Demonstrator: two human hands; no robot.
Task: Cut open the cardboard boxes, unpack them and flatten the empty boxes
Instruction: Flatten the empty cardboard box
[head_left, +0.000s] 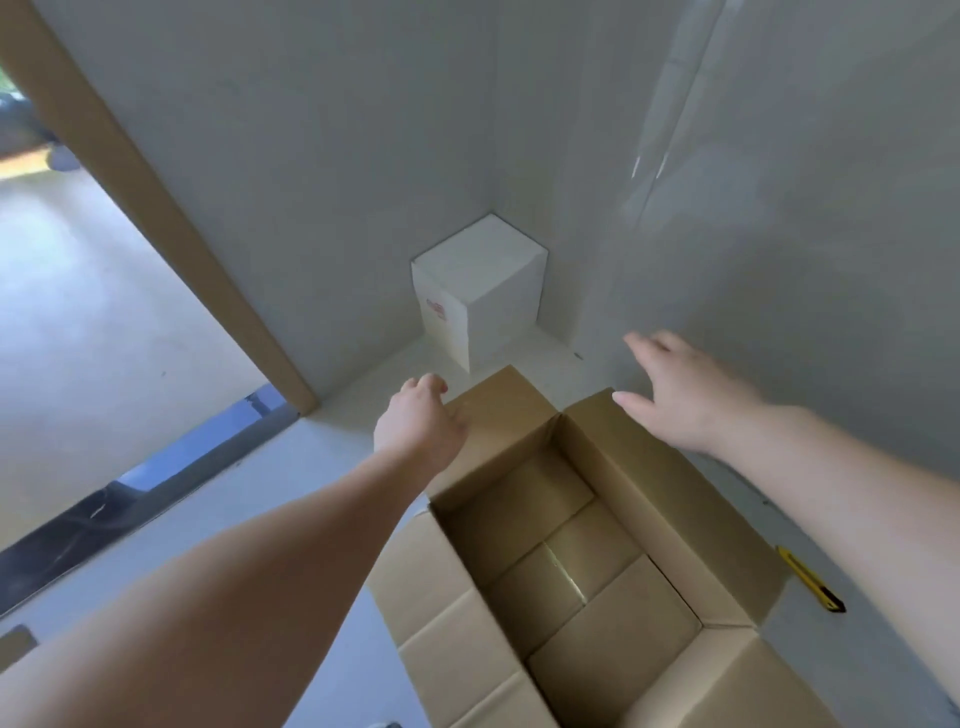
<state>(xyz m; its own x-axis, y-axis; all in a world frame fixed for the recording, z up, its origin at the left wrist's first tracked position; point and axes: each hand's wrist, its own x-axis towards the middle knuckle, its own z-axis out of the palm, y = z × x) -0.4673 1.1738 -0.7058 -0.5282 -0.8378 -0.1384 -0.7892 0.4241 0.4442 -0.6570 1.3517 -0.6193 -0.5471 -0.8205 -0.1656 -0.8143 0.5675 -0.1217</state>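
The brown cardboard box stands open on the pale floor below me, its flaps spread outward and its taped bottom flaps bare inside. My left hand hangs over the far-left flap, fingers loosely curled and holding nothing that I can see — whether the knuckles brush the cardboard I cannot tell. My right hand is spread flat, fingers straight and apart, above the far-right flap near the grey wall. Beyond both hands a white box sits closed in the corner; a small reddish mark shows on its left face, too blurred to read. A yellow utility knife lies on the floor just beside the box's right flap — under my right forearm.
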